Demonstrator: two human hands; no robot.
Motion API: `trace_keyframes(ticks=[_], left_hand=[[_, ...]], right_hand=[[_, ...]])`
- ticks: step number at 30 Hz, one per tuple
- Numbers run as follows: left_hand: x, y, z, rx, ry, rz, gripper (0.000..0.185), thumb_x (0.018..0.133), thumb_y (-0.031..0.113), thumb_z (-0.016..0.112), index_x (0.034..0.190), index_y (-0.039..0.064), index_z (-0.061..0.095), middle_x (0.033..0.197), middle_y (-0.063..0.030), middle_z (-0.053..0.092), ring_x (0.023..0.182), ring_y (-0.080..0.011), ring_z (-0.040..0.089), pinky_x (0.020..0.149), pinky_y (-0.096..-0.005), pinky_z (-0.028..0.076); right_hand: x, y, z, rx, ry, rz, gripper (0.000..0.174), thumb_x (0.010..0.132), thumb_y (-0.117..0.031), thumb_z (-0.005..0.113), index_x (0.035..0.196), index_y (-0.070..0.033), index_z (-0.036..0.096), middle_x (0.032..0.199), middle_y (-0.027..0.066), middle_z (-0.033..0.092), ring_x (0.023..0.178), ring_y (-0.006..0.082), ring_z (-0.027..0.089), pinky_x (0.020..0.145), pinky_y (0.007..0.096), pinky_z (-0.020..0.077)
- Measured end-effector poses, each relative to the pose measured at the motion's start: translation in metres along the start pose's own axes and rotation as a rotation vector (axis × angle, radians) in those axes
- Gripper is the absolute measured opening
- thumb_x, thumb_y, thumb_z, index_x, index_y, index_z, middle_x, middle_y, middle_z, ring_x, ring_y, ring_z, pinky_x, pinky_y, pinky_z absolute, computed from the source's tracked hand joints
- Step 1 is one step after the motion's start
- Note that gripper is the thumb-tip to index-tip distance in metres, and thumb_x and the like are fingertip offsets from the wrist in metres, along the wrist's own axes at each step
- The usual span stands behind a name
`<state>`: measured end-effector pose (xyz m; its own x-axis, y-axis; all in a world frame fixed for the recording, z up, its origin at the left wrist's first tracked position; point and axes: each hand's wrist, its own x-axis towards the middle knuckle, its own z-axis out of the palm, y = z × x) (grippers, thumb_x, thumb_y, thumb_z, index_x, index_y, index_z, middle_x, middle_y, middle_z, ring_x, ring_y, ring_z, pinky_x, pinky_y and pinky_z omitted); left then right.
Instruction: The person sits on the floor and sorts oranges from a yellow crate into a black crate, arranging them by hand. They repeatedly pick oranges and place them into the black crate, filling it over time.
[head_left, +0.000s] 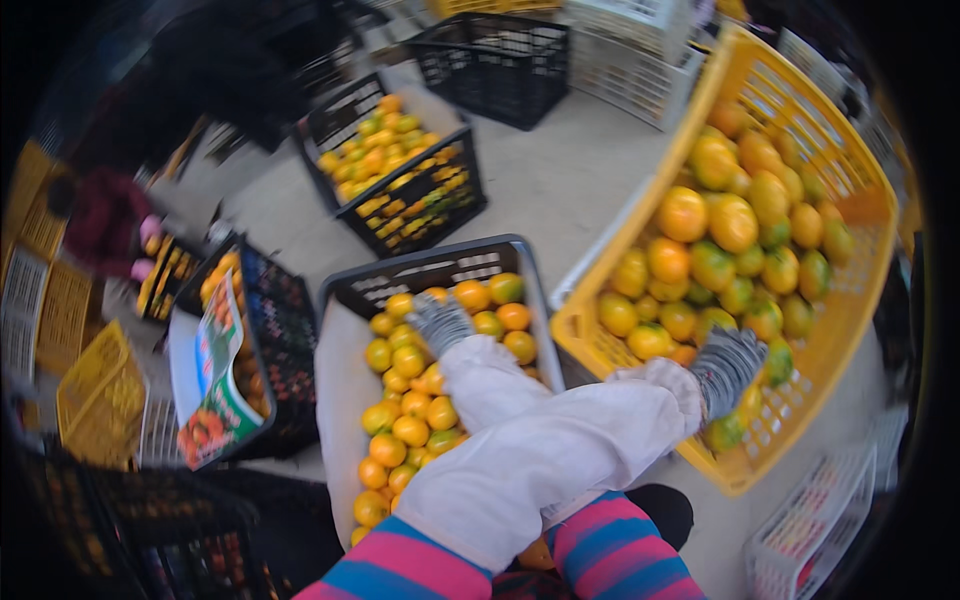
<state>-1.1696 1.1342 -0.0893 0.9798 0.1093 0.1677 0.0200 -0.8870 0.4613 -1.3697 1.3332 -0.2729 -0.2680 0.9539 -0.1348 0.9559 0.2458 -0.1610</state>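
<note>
My forearms, in white sleeve covers, cross each other, the left one on top. My left hand (726, 371), in a grey striped glove, reaches right and touches the orange and green citrus fruits (731, 223) in a tilted yellow plastic crate (814, 420). My right hand (441, 322), gloved alike, lies at the citrus fruits (410, 430) in a black plastic crate (431, 262) with a pale liner. Blur and the fruit hide the fingertips of both hands, so whether either holds a fruit cannot be told.
Another black crate (420, 180) of citrus stands ahead. At the left are a black crate (289, 352) with a printed sheet (225, 397) and a yellow crate (101, 397). Farther left, a person (109, 217) in pink gloves handles fruit. White crates (630, 67) are stacked ahead.
</note>
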Motion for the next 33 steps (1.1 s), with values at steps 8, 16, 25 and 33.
trace_keyframes(ticks=[8, 16, 25, 33], left_hand=[[-0.231, -0.153, -0.097, -0.842, 0.792, -0.452, 0.058, 0.081, 0.029, 0.061, 0.130, 0.006, 0.040, 0.110, -0.0105, 0.054, 0.103, -0.0201, 0.056, 0.085, -0.0325, 0.049], [-0.364, -0.308, -0.028, -1.461, 1.371, -1.362, 0.039, 0.086, 0.038, 0.059, 0.119, 0.017, 0.051, 0.100, -0.0054, 0.059, 0.078, -0.0203, 0.058, 0.067, -0.0347, 0.047], [-0.357, -0.319, -0.005, -0.956, 1.226, -1.317, 0.044, 0.088, 0.008, 0.052, 0.129, -0.002, 0.039, 0.108, -0.0151, 0.056, 0.088, -0.0241, 0.059, 0.077, -0.0307, 0.049], [-0.370, -0.325, -0.001, -1.446, 1.407, -1.076, 0.055, 0.086, 0.010, 0.052, 0.135, -0.003, 0.029, 0.116, -0.0211, 0.051, 0.108, -0.0319, 0.054, 0.090, -0.0383, 0.046]], right_hand=[[0.001, -0.002, -0.024, -0.030, -0.165, 0.052, 0.050, 0.092, -0.031, 0.041, 0.140, -0.020, 0.033, 0.148, 0.0023, 0.026, 0.137, 0.0213, 0.023, 0.110, 0.0484, 0.0164], [-0.002, -0.001, -0.015, -0.099, -0.059, -0.009, 0.045, 0.093, -0.021, 0.037, 0.137, -0.021, 0.036, 0.149, 0.0008, 0.022, 0.137, 0.0186, 0.021, 0.109, 0.0451, 0.0206], [-0.003, 0.001, -0.013, -0.112, -0.008, -0.020, 0.046, 0.092, -0.020, 0.039, 0.138, -0.021, 0.036, 0.149, 0.0018, 0.023, 0.137, 0.0192, 0.020, 0.110, 0.0438, 0.0201], [0.011, -0.024, -0.015, -0.095, 0.048, -0.130, 0.045, 0.091, -0.017, 0.040, 0.135, -0.015, 0.039, 0.145, 0.0020, 0.031, 0.135, 0.0210, 0.027, 0.111, 0.0414, 0.0183]])
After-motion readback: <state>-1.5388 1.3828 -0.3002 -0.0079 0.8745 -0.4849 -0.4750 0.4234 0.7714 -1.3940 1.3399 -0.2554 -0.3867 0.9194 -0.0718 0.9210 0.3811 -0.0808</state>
